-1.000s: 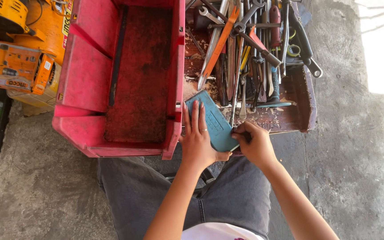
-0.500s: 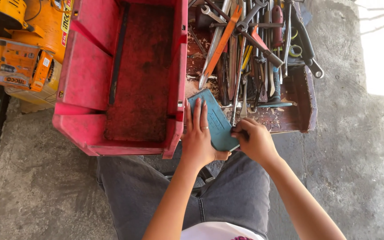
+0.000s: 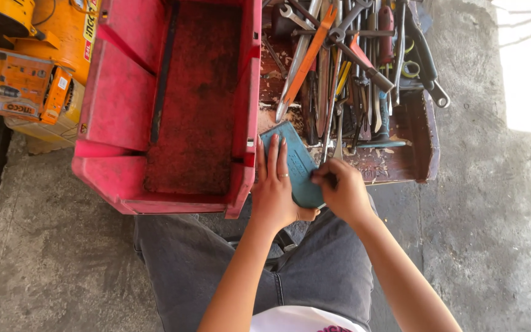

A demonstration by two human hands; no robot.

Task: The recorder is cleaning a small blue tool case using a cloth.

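Here, a flat teal case (image 3: pixel 296 161) is held between both hands. The fingers (image 3: pixel 271 161) of the left hand (image 3: pixel 273 195) are laid out straight along the case's left side, with the thumb tucked under its near end, so the case is supported rather than clenched. The fingers (image 3: pixel 326 178) of the right hand (image 3: pixel 341 193) are curled closed against the case's right edge, where something small and dark is pinched; what it is cannot be made out. Just beyond the fingers, a rusty tray (image 3: pixel 422 144) is packed with wrenches (image 3: pixel 422 58), pliers and other long tools, and the far end of the case is rested against its contents. To the left of the fingers a red plastic bin (image 3: pixel 118 104) is seen, touching the tray. Further left, an orange machine (image 3: pixel 26 67) is stood on the concrete floor (image 3: pixel 50 264). Below the hands, dark grey trousers (image 3: pixel 192 264) are visible.
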